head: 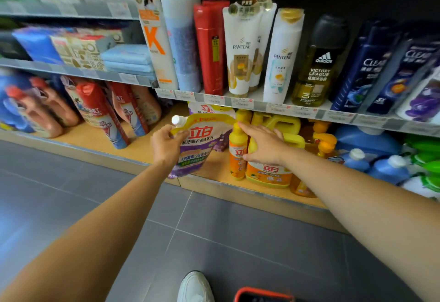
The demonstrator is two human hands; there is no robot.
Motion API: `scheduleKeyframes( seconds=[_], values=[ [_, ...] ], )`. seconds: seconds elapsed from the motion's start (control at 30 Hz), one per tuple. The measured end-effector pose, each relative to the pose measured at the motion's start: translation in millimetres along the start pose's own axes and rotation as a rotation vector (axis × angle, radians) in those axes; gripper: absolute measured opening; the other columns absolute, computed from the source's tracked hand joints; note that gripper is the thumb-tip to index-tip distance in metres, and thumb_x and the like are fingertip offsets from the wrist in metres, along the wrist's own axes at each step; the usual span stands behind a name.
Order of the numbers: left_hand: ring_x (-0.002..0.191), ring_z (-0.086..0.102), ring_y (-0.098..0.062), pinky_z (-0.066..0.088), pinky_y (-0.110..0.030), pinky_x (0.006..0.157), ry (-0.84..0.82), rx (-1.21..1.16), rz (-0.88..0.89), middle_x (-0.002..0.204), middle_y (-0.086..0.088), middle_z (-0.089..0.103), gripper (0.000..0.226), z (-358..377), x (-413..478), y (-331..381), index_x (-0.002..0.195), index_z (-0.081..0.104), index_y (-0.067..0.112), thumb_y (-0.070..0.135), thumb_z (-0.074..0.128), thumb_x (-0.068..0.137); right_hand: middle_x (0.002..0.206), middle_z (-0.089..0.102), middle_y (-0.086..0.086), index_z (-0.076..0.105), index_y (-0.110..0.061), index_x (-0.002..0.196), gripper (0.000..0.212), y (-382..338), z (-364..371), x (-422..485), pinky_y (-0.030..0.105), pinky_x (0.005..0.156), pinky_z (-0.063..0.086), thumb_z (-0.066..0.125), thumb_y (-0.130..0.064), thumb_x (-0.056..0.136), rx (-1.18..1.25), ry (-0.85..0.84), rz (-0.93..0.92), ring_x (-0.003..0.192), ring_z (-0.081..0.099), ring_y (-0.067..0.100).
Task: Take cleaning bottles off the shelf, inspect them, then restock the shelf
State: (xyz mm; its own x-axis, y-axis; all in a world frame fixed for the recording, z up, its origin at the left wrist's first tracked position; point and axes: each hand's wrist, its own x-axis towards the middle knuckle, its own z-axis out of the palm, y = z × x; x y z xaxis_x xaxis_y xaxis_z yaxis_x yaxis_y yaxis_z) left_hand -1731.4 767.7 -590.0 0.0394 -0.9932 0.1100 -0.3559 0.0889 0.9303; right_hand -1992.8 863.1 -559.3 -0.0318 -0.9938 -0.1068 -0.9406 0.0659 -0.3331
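My left hand [165,145] grips a yellow and purple detergent refill pouch [198,144] by its top left corner, just under its white cap, and holds it upright in front of the bottom shelf [133,149]. My right hand [264,144] lies over the shoulder of a large yellow and orange detergent jug [269,173], fingers spread and pointing left, thumb down its front. A slim orange bottle [237,156] with a yellow cap stands between pouch and jug, next to my right fingertips.
Red and peach bottles [95,108] lean at the left of the bottom shelf. Blue jugs [385,168] and green bottles stand at the right. Shampoo bottles [240,51] fill the shelf above. A grey tiled floor, my white shoe [195,287] and a red-rimmed object [262,295] lie below.
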Motion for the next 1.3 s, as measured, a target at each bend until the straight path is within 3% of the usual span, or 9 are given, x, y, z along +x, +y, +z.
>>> scheduleKeyframes(
  seconds=[0.17,0.27,0.37,0.5,0.67,0.8,1.0,1.1,1.3],
  values=[
    [0.070,0.071,-0.021,0.059,-0.050,0.064,-0.022,0.348,0.240,0.073,0.002,0.072,0.032,-45.6,-12.0,46.6,0.071,0.060,0.021,0.044,0.077,0.085,0.168,0.004,-0.007,0.002,-0.043,0.157,0.107,-8.7,-15.2,-1.4,0.053,0.123,0.002,0.074,-0.057,0.079,0.110,-0.130,0.026,0.154,-0.001,0.026],
    [0.068,0.072,-0.022,0.059,-0.049,0.062,-0.115,0.399,0.317,0.071,0.000,0.073,0.033,-66.5,-29.9,69.1,0.074,0.064,0.016,0.045,0.078,0.083,0.163,0.026,-0.003,0.025,-0.034,0.156,0.095,-19.3,-24.0,-16.2,0.043,0.121,0.022,0.080,-0.045,0.079,0.455,-0.001,-0.011,0.152,0.017,0.024],
    [0.065,0.073,-0.008,0.060,-0.039,0.057,-0.226,0.346,0.374,0.070,0.009,0.074,0.023,-72.1,-56.4,94.0,0.073,0.068,0.029,0.048,0.078,0.078,0.145,0.049,-0.008,0.048,-0.035,0.141,0.071,-35.0,-37.6,-47.1,0.026,0.107,0.040,0.083,-0.034,0.079,0.715,0.187,-0.098,0.141,0.040,0.019],
    [0.066,0.073,-0.004,0.058,-0.026,0.053,-0.380,0.300,0.440,0.075,0.017,0.075,0.009,-67.9,-92.8,126.3,0.072,0.067,0.047,0.049,0.075,0.075,0.147,0.050,-0.001,0.048,-0.027,0.146,0.078,-51.8,-68.7,-90.8,0.046,0.114,0.037,0.081,-0.045,0.078,0.566,0.319,-0.187,0.138,0.042,0.018],
    [0.068,0.074,-0.007,0.059,-0.027,0.055,-0.433,0.219,0.505,0.075,0.013,0.076,0.014,-43.5,-126.4,154.3,0.068,0.069,0.039,0.039,0.081,0.075,0.106,0.074,-0.011,0.072,-0.029,0.116,0.033,-53.1,-99.6,-139.5,0.037,0.086,0.058,0.076,-0.037,0.085,0.571,0.345,-0.233,0.095,0.068,0.003],
    [0.077,0.076,-0.010,0.062,-0.029,0.064,-0.561,0.111,0.501,0.086,0.010,0.079,0.015,-11.4,-153.3,168.1,0.090,0.078,0.025,0.033,0.083,0.078,0.093,0.075,-0.009,0.077,-0.026,0.101,0.012,-29.0,-110.1,-171.6,0.042,0.079,0.058,0.068,-0.030,0.093,0.557,0.351,-0.237,0.087,0.069,0.006],
    [0.080,0.076,-0.015,0.062,-0.040,0.068,-0.719,0.090,0.508,0.089,0.001,0.079,0.030,39.2,-184.4,179.7,0.092,0.077,0.008,0.032,0.083,0.077,0.076,0.074,0.001,0.078,-0.013,0.083,0.023,24.8,-108.3,-208.9,0.042,0.070,0.056,0.065,-0.026,0.096,0.628,0.373,-0.196,0.072,0.069,0.015],
    [0.073,0.069,-0.036,0.052,-0.056,0.064,-0.766,0.249,0.521,0.079,-0.019,0.073,0.048,64.5,-191.7,183.1,0.080,0.069,-0.005,0.040,0.082,0.076,0.060,0.063,0.002,0.070,-0.013,0.068,0.032,48.9,-98.1,-220.9,0.036,0.058,0.050,0.065,-0.027,0.096,0.627,0.403,-0.149,0.056,0.057,0.016],
    [0.100,0.072,-0.020,0.060,-0.035,0.086,-0.850,0.033,0.403,0.105,-0.005,0.077,0.033,96.9,-193.1,193.4,0.122,0.069,0.013,0.020,0.073,0.091,0.079,0.072,0.013,0.077,-0.012,0.090,0.025,82.5,-94.6,-224.3,0.055,0.071,0.054,0.064,-0.032,0.096,0.527,0.353,-0.046,0.077,0.068,0.033]
  ],
)
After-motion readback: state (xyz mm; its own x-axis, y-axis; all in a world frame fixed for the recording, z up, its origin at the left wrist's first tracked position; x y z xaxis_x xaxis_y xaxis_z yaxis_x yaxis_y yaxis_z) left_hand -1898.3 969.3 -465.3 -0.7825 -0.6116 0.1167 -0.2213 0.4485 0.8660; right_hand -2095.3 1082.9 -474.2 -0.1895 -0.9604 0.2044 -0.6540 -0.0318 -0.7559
